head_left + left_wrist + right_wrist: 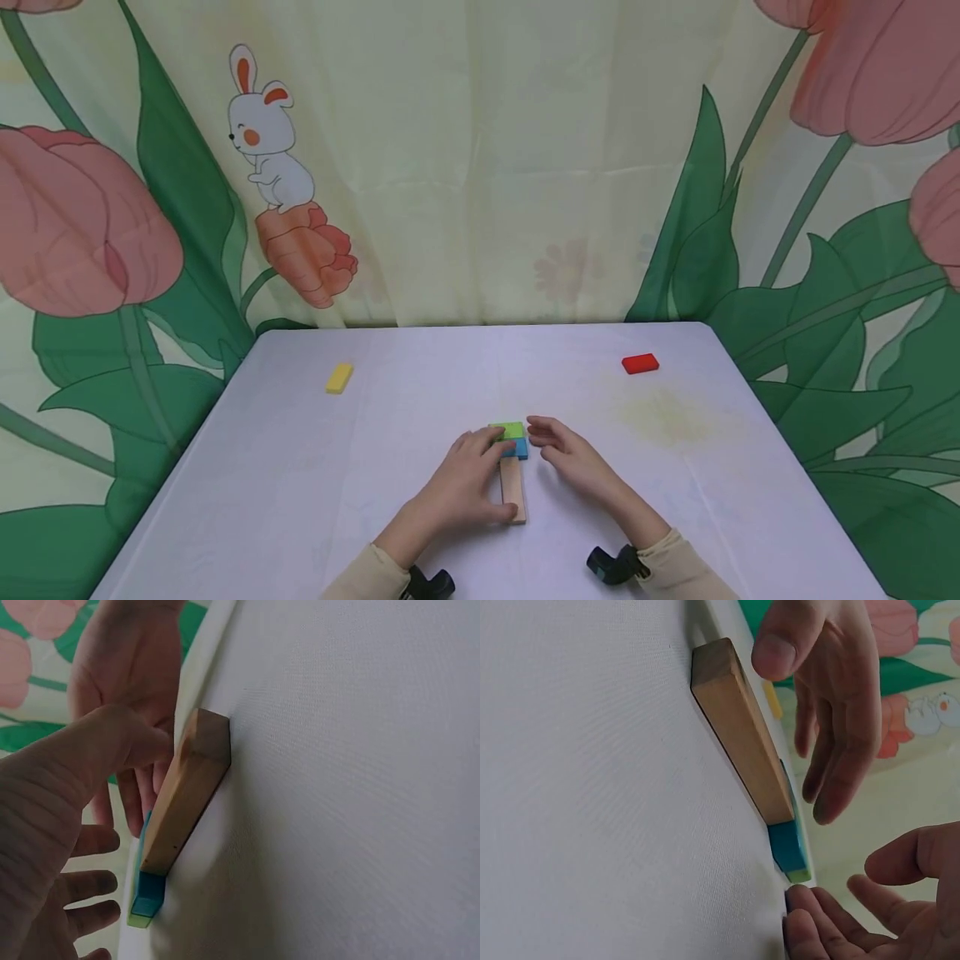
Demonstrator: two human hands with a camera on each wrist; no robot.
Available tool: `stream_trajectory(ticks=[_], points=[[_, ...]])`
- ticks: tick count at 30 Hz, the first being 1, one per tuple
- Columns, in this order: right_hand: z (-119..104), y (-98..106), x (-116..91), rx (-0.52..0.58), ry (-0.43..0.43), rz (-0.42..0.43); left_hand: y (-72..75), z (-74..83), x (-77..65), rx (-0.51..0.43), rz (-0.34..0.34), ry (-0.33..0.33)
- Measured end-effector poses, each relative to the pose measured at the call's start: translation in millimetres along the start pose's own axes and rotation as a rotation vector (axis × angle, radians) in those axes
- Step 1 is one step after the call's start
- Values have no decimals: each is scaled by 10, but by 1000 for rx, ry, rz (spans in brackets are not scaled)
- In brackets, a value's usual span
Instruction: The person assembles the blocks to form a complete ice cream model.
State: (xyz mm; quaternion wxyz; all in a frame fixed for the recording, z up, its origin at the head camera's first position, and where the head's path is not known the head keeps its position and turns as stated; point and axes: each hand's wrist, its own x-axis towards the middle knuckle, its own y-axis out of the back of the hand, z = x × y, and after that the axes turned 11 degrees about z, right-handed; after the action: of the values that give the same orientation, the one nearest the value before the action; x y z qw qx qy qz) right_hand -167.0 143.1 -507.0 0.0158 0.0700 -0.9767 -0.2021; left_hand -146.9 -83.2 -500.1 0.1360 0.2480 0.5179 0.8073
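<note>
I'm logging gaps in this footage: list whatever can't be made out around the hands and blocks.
- Head view: left portions of the green block and blue block, covered by the left hand.
- Head view: the near left corner of the wooden block, covered by the same hand.
- Left wrist view: most of the green block, behind the blue one.
- Right wrist view: part of the right hand, cut off by the picture's right edge.

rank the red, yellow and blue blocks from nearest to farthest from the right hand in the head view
1. Blue block: just left of the right hand.
2. Red block: beyond the hand, toward the table's far right corner.
3. Yellow block: across on the far left part of the table.
</note>
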Motion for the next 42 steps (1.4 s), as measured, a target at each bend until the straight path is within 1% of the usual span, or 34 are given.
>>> stream_trajectory(ticks=[3, 6, 9, 14, 19, 23, 31, 35, 39, 42], points=[[20, 12, 22, -14, -13, 25, -23, -23, -14, 17, -17, -35], [50, 44, 45, -30, -34, 50, -38, -40, -21, 20, -16, -65], [93, 103, 82, -41, -44, 54, -38, -47, -25, 27, -20, -78], [187, 267, 171, -83, -27, 49, -45, -51, -22, 34, -19, -87], [263, 461, 237, -154, -10, 80, -39, -43, -17, 38, -10, -100], [322, 586, 282, -202, -9, 110, -20, -33, -17, 42, -12, -93], [472, 840, 386, -251, -29, 159, -23, -38, -11, 43, -38, -59], [547, 1021, 482, -270, -24, 168, -17, -40, -5, 41, -46, -47], [559, 1216, 590, -270, -48, 183, -16, -39, 2, 30, -60, -22], [562, 1382, 628, -270, -73, 216, -20, -16, 12, 27, -68, -14]])
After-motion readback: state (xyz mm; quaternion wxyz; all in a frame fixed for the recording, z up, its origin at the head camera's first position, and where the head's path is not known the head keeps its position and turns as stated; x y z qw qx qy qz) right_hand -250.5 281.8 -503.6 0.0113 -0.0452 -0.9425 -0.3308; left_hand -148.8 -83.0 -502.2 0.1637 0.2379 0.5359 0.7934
